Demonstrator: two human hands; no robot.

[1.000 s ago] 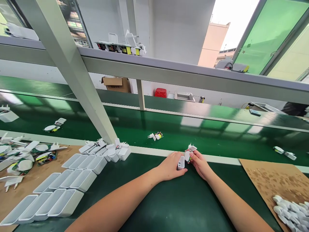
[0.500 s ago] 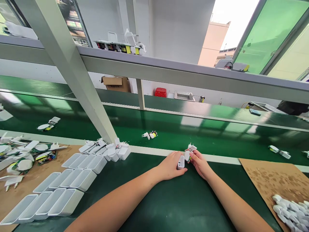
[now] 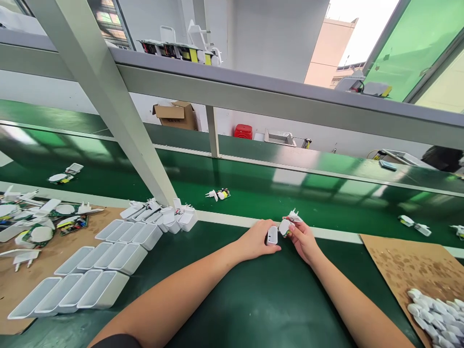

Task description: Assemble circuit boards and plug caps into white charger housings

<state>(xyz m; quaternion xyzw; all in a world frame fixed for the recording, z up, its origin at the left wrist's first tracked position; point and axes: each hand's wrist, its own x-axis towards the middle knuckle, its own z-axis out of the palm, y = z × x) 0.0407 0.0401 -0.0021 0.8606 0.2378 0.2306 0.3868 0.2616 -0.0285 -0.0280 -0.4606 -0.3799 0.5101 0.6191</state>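
Over the near edge of the green bench (image 3: 250,299), my left hand (image 3: 255,240) is closed around a white charger housing (image 3: 272,236) whose end with dark port slots faces me. Just to its right, my right hand (image 3: 303,241) pinches a small circuit board with a round white part (image 3: 284,227). A white plug cap with pins (image 3: 295,216) sits at the fingertips of that hand, beside the board. Housing and board are close together; whether they touch I cannot tell.
Rows of open white housings (image 3: 103,289) stand at left, with filled ones (image 3: 176,217) behind by the post (image 3: 145,150). Loose boards (image 3: 39,234) lie on cardboard far left. A green conveyor belt (image 3: 253,193) carries several assemblies. White parts (image 3: 438,314) are piled on cardboard at right.
My right hand has shifted slightly right with the board, which has turned so its round white part faces me more. The assemblies on the belt have moved left.
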